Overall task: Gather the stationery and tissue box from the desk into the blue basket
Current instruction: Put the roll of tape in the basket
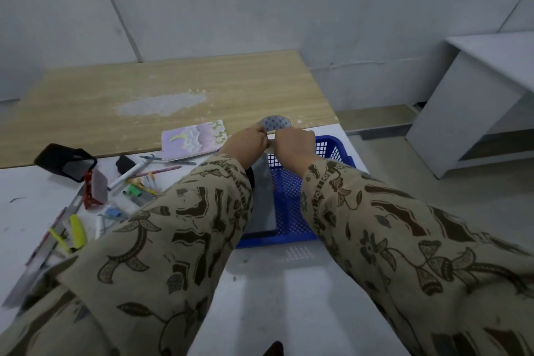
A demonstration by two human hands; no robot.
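Observation:
The blue basket (289, 199) stands on the white desk, with a flat grey item (263, 196) leaning inside its left side. Above its far rim, my left hand (245, 143) and my right hand (293, 143) together grip a small grey dotted round object (276, 123); what it is I cannot tell. A lilac spiral notebook (192, 139) lies left of my hands. Pens, pencils and markers (138, 176) are scattered further left, with a red clip-like item (94, 189) and yellow pieces (76, 230). My patterned sleeves hide much of the desk.
A black-framed mirror or phone stand (68, 163) sits at the left. A ruler (43, 243) lies along the left edge. The wooden table (173, 89) adjoins the white desk behind. A grey cabinet (476, 101) stands at the right.

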